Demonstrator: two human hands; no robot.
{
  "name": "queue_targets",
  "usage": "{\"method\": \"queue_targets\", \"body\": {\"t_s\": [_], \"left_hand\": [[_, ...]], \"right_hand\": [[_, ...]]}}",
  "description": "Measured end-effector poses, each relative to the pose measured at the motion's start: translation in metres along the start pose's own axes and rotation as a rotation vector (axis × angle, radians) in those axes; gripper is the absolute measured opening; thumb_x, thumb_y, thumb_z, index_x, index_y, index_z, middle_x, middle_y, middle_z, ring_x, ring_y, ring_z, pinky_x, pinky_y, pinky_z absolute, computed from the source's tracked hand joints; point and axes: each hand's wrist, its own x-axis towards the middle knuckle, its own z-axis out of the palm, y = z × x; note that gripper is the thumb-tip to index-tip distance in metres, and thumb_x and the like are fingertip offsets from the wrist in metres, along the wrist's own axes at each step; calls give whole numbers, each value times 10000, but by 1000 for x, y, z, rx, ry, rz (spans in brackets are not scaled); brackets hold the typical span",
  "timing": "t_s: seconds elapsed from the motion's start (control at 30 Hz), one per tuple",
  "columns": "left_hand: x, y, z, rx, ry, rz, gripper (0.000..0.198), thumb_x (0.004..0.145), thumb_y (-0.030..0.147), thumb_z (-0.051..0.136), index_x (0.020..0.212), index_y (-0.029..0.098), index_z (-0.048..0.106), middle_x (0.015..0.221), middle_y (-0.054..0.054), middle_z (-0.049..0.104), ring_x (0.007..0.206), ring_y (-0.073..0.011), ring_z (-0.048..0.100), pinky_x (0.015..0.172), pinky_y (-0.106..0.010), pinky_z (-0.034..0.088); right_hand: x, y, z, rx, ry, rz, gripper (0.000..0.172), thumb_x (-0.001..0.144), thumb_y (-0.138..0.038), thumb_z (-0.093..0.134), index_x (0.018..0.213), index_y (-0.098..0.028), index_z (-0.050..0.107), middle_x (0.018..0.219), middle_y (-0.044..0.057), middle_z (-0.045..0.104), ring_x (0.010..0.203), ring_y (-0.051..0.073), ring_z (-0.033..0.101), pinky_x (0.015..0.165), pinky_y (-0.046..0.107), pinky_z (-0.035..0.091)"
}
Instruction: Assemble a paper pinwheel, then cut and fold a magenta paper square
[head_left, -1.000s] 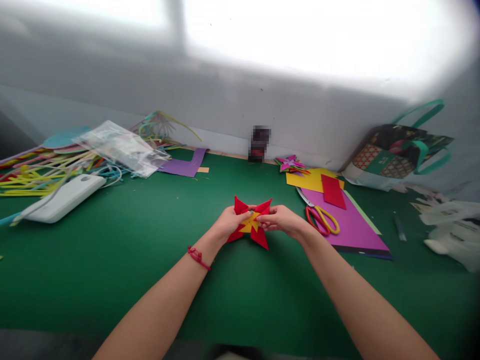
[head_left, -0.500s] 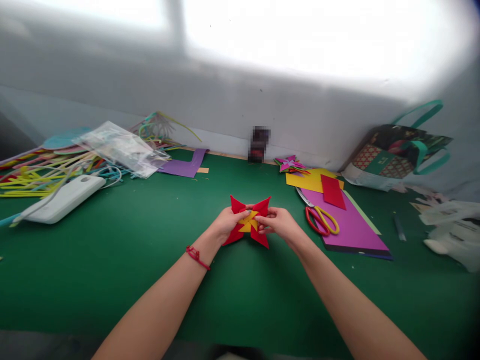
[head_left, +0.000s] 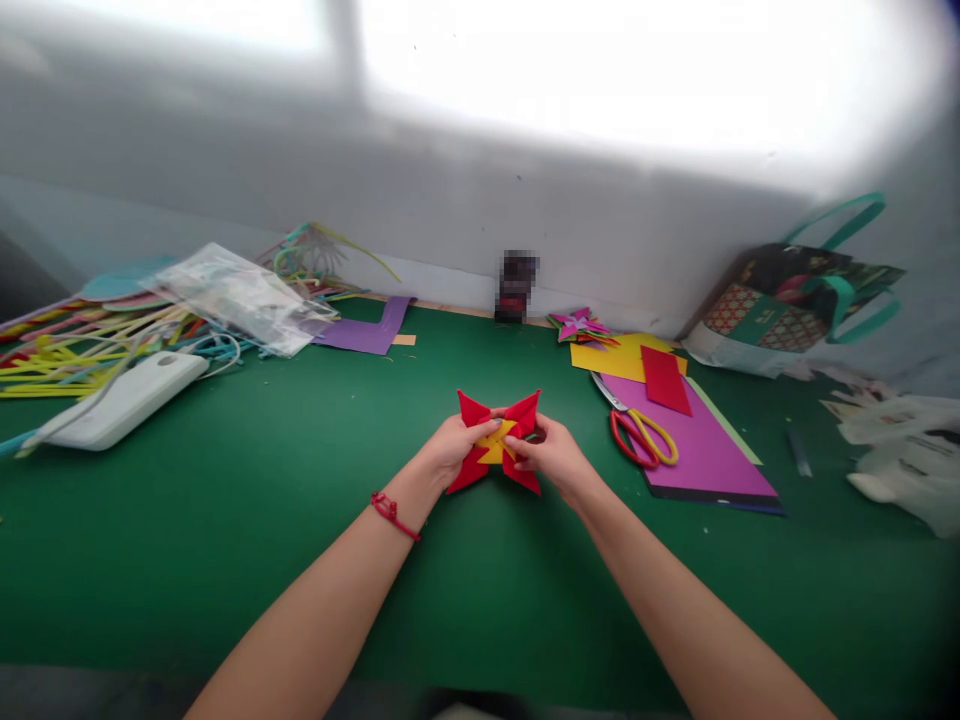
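A folded paper star point(head_left: 469, 472) with red points and a yellow middle is held between my two hands, over the green table. My left hand point(head_left: 452, 443) grips it from the left, thumb lying across the yellow part. From the right, my right hand point(head_left: 551, 452) pinches the star near its middle, with thumb and finger on the edge of the yellow part. The fingers behind the paper are mostly hidden. Four red points stick out past the hands, two up and two down.
Scissors point(head_left: 646, 438) lie on purple paper point(head_left: 712, 450), right of my hands. Red paper point(head_left: 666, 381), yellow paper point(head_left: 607, 358) and folded stars point(head_left: 579, 326) are behind. At left are a white power strip point(head_left: 124, 402) and pipe cleaners point(head_left: 67, 365); a bag point(head_left: 765, 315) stands at right.
My right hand has shifted slightly, its fingers now closer in around the right side of the star. The left hand keeps its hold, and the star stays nearly in place.
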Motion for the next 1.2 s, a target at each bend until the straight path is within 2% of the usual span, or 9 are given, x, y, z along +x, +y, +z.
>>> {"method": "queue_targets", "body": {"t_s": [0.17,0.27,0.37,0.47,0.6,0.87,1.0,1.1,1.2], "left_hand": [[3,-4,-2,-8,13,18,295,731,110,623,1024,75,611,871,-135,688,768,-200,653,729,-310,497],[5,-5,-3,-6,24,44,307,715,131,648,1017,83,619,895,-139,682,786,-204,650,740,-323,497],[3,-4,-2,0,24,49,343,690,151,680,1023,96,621,908,-134,680,783,-204,649,744,-332,498],[1,-3,0,3,1,31,353,681,162,689,1021,92,622,912,-138,679,788,-215,648,747,-344,499],[-1,-4,0,0,-3,4,344,680,153,689,1012,85,625,910,-146,678,791,-222,649,749,-348,498],[1,-2,0,-47,8,-31,317,730,105,627,1046,93,601,867,-126,681,743,-186,649,735,-326,500],[-1,-1,4,-67,46,-18,292,750,76,585,1042,80,592,831,-124,685,731,-190,654,716,-315,505],[-1,1,6,-76,59,-9,295,744,73,593,1039,82,595,828,-121,687,732,-191,656,723,-316,505],[-1,1,5,-86,56,-10,316,743,78,601,1059,93,591,845,-120,687,758,-194,656,739,-319,503]], "right_hand": [[3,3,-4,18,2,29,378,639,-241,708,988,-171,580,937,76,626,780,181,624,513,232,543],[3,2,-10,98,-88,31,373,626,-239,727,963,-164,586,943,72,620,848,188,617,621,266,564],[2,-1,-16,156,-144,32,303,658,-296,708,898,-141,610,912,70,615,831,174,608,700,317,567],[1,-2,-20,135,-121,24,295,655,-307,710,885,-142,627,899,70,620,807,175,610,678,317,571],[1,-4,-20,118,-132,25,252,617,-257,736,817,-154,624,927,71,643,870,211,622,667,308,571],[3,4,-7,179,56,8,207,616,-233,732,705,-169,556,741,35,632,758,195,640,647,316,575],[8,12,-3,147,140,-9,216,627,-249,718,686,-178,523,704,11,604,700,161,624,574,273,559],[11,15,-2,130,160,-17,222,638,-273,712,699,-175,522,705,8,602,684,145,616,546,244,541],[11,15,-3,174,122,-15,243,635,-311,720,729,-168,548,736,22,620,715,149,622,607,253,549]]}}
